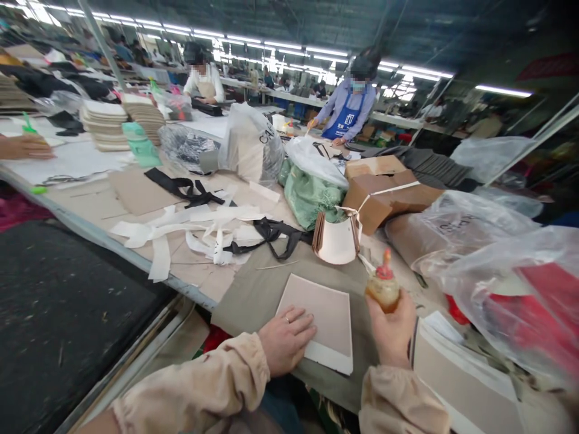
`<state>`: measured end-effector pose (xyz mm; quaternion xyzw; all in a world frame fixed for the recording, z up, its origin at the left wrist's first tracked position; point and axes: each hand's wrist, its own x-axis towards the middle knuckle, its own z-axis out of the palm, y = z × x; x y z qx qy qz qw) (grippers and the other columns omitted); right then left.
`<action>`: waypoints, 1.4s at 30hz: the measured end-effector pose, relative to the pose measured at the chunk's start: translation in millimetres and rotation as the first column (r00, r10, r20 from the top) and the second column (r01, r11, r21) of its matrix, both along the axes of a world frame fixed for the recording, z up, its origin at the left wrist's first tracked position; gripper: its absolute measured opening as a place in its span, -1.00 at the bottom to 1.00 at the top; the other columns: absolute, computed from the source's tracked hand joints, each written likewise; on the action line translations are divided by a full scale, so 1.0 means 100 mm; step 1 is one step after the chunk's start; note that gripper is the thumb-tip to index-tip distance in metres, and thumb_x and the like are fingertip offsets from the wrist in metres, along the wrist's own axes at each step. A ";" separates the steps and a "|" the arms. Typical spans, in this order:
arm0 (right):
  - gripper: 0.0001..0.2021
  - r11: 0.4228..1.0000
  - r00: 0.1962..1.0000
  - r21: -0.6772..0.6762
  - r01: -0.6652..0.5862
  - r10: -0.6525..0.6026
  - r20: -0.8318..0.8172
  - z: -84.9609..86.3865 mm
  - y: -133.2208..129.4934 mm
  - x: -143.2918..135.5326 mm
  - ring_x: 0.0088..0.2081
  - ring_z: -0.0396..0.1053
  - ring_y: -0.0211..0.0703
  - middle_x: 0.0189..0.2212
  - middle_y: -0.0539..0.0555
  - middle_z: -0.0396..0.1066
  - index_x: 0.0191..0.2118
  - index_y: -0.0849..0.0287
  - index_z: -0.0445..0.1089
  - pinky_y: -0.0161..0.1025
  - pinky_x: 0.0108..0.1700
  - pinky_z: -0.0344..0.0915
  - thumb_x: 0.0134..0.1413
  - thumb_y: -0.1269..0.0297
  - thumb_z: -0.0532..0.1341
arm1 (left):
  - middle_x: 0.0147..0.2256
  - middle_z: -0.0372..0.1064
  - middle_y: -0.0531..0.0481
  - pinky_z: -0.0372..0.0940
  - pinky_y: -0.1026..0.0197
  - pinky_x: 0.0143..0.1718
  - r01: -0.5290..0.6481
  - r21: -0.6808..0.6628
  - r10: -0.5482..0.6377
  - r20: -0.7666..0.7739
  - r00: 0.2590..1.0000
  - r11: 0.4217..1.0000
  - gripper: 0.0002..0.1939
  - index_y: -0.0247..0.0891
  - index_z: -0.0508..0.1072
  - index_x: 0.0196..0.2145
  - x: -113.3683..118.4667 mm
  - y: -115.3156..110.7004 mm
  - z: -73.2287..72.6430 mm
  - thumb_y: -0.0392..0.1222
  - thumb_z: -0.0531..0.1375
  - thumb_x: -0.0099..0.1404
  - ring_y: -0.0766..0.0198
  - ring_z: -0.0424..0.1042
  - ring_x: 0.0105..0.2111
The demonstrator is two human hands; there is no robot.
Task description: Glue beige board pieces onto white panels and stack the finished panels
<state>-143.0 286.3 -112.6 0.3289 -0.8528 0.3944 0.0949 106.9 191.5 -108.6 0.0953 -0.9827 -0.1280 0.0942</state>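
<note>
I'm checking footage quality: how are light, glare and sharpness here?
Head view: ceiling lights glare against a dim roof; head view: the plastic bag at lower right shows whitish sheen, blurring toward the frame's edge; head view: left hand, right hand and bottle look fairly clear, the distance softer.

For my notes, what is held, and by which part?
The right hand grips a red-topped bottle by its lower body; the left hand lies flat on a panel.
</note>
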 end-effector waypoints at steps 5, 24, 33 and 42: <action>-0.41 0.915 0.926 0.173 -0.363 0.376 -0.043 0.35 0.15 0.35 -0.10 0.25 0.08 -0.13 0.21 0.25 0.11 0.19 0.10 -0.01 -0.05 0.23 -0.12 0.26 0.18 | 0.09 0.22 -0.04 -0.03 -0.01 0.16 -0.028 -0.012 0.028 0.011 1.000 1.000 -0.59 -0.21 0.27 0.06 -0.01 0.03 -0.07 -0.16 0.03 0.25 0.09 0.09 0.12; -0.68 0.763 0.791 0.315 -0.564 0.609 -0.059 0.45 -0.05 0.59 -0.17 0.29 -0.02 -0.20 0.14 0.25 0.03 0.09 0.21 -0.05 -0.17 0.35 0.15 0.22 0.07 | 0.02 0.25 -0.08 -0.01 -0.01 0.12 -0.025 0.005 0.025 -0.011 1.000 1.000 -0.56 -0.25 0.26 0.04 -0.02 0.01 -0.04 -0.20 0.07 0.17 0.07 0.12 0.06; -0.71 0.743 0.776 0.307 -0.595 0.630 -0.018 0.49 -0.14 0.72 -0.17 0.28 -0.05 -0.22 0.13 0.25 0.01 0.12 0.22 -0.07 -0.14 0.33 0.17 0.26 0.05 | 0.00 0.26 -0.06 -0.02 0.02 0.13 -0.030 0.016 0.030 -0.021 0.999 0.999 -0.56 -0.24 0.28 0.02 -0.03 0.01 -0.03 -0.20 0.08 0.16 0.08 0.11 0.05; -0.72 0.742 0.782 0.342 -0.577 0.622 -0.031 0.46 -0.11 0.73 -0.20 0.24 -0.05 -0.26 0.12 0.22 -0.01 0.12 0.25 -0.08 -0.16 0.30 0.15 0.33 0.05 | 0.02 0.25 -0.08 -0.01 0.02 0.13 -0.024 -0.020 0.023 -0.009 1.000 1.000 -0.57 -0.24 0.28 0.04 -0.04 0.01 -0.03 -0.19 0.07 0.19 0.10 0.11 0.07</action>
